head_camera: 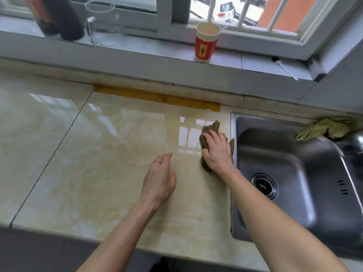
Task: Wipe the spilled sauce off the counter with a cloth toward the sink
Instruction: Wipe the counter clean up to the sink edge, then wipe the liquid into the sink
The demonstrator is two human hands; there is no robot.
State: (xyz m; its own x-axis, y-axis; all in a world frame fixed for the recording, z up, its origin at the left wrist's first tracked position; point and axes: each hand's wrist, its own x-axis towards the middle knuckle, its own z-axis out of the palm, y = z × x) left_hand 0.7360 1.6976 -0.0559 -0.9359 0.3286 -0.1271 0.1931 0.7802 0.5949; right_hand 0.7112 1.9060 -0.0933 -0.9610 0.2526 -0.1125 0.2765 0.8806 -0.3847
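Where the counter meets the steel sink, a brown ribbed cloth lies flat on the glossy stone, its right edge just beside the sink rim. The right hand presses down on it, palm flat and fingers spread, covering most of the cloth. To its left, the left hand is held out flat and empty, low over the counter; whether it touches the stone cannot be told. A wet sheen shows just left of the cloth. Beyond the hands, the counter runs bare far to the left and forward to its front edge. A strip of tan tape lines the back edge. On the sill above stand a red paper cup and a glass pitcher. A green rag sits at the sink's far rim.
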